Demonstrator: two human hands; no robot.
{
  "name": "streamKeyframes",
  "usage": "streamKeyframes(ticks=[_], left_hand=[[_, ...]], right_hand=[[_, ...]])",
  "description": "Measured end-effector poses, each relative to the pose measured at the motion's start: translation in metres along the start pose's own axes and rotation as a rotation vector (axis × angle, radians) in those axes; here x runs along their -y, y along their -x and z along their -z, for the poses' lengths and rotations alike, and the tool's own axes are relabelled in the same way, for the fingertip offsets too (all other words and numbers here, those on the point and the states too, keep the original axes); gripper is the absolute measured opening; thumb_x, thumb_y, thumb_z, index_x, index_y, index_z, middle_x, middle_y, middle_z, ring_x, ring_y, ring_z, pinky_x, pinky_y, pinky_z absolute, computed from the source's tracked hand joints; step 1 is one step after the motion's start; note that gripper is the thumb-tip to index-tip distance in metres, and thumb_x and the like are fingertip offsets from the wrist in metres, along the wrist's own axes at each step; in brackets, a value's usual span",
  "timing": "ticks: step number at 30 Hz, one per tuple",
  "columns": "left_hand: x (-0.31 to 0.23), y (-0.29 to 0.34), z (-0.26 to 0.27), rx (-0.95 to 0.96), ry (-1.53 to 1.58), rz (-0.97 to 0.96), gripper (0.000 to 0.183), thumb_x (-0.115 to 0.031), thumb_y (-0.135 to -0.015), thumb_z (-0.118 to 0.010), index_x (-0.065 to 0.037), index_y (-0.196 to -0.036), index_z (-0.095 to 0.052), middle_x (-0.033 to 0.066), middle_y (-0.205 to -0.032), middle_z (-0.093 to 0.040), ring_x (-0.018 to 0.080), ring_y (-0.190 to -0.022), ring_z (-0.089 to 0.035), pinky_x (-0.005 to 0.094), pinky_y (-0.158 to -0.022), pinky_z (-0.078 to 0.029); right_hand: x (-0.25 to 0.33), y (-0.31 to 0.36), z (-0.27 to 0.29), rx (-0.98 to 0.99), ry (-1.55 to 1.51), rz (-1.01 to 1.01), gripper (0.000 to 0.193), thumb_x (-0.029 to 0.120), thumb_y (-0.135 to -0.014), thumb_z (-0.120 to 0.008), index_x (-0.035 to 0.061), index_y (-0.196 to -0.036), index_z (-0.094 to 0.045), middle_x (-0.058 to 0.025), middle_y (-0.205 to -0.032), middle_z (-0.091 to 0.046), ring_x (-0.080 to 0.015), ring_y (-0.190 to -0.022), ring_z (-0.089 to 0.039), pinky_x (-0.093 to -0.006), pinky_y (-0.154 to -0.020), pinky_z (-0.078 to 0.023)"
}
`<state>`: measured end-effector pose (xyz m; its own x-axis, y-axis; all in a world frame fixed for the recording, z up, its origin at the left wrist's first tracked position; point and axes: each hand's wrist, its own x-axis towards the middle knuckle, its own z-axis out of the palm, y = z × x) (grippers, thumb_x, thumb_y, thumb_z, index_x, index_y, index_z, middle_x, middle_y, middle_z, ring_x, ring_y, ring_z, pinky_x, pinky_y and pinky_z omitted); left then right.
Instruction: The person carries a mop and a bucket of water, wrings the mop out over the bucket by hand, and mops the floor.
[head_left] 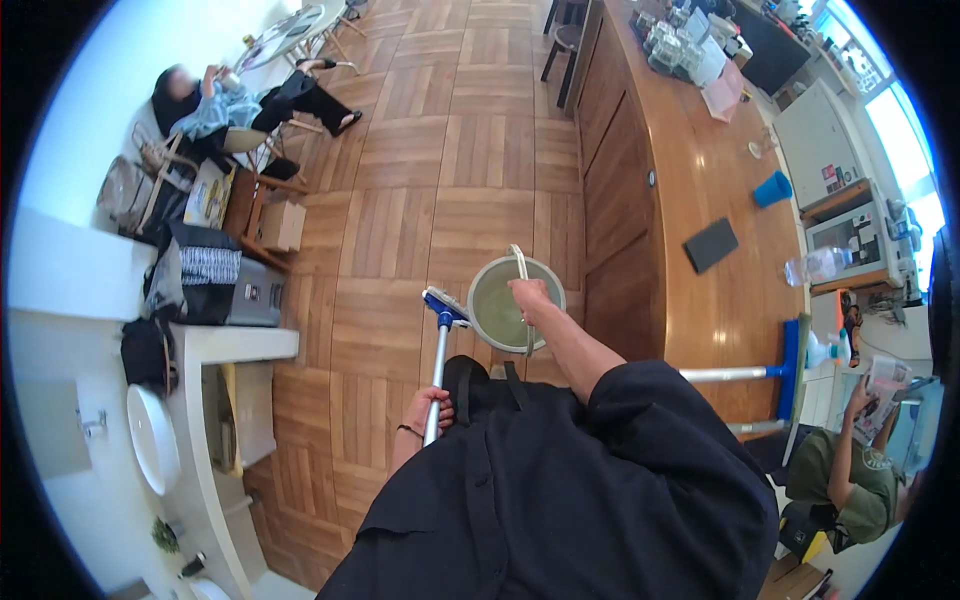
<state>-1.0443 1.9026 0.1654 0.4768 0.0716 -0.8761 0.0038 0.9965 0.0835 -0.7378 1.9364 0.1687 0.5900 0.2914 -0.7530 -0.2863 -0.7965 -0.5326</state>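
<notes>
We had a bucket [558, 300] in one hand and a mop [440, 360] in the other

We saw the right hand [530, 297] closed around the bucket's pale arched handle [521, 264], with the forearm reaching in over a dark top [580, 480]. The round grey bucket was in front of the body, between the mop and a long wooden counter [690, 180], above or on the parquet floor [390, 225]; we could not tell whether its base touched down. Its inside looked greenish.

The left hand [430, 409], a dark band [409, 430] at its wrist, was wrapped around the mop's silvery pole. We found the blue mop head [446, 306] right by the bucket's left rim, though we could not tell whether the two touched.

On the counter we noticed a flat dark rectangle [711, 245], a blue cup [773, 190] and a clear bottle [818, 266] lying on its side. A second blue-headed tool [790, 370] stuck out near the counter's close end. We also saw one person [205, 115] seated at the far left and another, in a green top [865, 490], at the lower right
</notes>
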Motion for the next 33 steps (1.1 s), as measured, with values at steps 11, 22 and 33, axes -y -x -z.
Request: streamKeyframes(ticks=[11, 22, 33], left_hand=[[-0.331, -0.120, -0.133, 0.122, -0.074, 0.106, 0.020, -0.018, -0.078, -0.052, -0.012, -0.062, -0.041, 0.0004, -0.053, -0.039, 0.0137, -0.039, -0.034, 0.0281, -0.035, -0.027], [-0.615, -0.218, -0.304, 0.075, -0.218, 0.104, 0.017, -0.021, -0.078, -0.051, -0.011, -0.064, -0.047, 0.0009, -0.054, -0.039, 0.0136, -0.040, -0.034, 0.0266, -0.036, -0.028], [-0.866, -0.314, -0.471, 0.038, -0.305, 0.089, 0.016, -0.017, -0.077, -0.052, -0.012, -0.065, -0.042, 0.0010, -0.054, -0.039, 0.0138, -0.041, -0.038, 0.0271, -0.035, -0.031]], right_hand=[[0.208, -0.209, 0.014, -0.068, -0.024, 0.050, 0.027, 0.028, -0.083, -0.062, 0.0015, -0.077, -0.059, -0.0035, -0.056, -0.043, -0.0142, -0.047, -0.040, -0.0351, -0.042, -0.031], [0.427, -0.391, 0.060, -0.089, 0.086, 0.095, 0.036, 0.036, -0.080, -0.060, 0.0013, -0.091, -0.064, -0.0126, -0.077, -0.063, -0.0234, -0.069, -0.060, -0.0404, -0.061, -0.046], [0.679, -0.576, 0.074, -0.029, 0.108, 0.003, 0.035, 0.036, -0.081, -0.061, 0.0028, -0.091, -0.063, -0.0093, -0.070, -0.057, -0.0206, -0.059, -0.053, -0.0381, -0.050, -0.039]])
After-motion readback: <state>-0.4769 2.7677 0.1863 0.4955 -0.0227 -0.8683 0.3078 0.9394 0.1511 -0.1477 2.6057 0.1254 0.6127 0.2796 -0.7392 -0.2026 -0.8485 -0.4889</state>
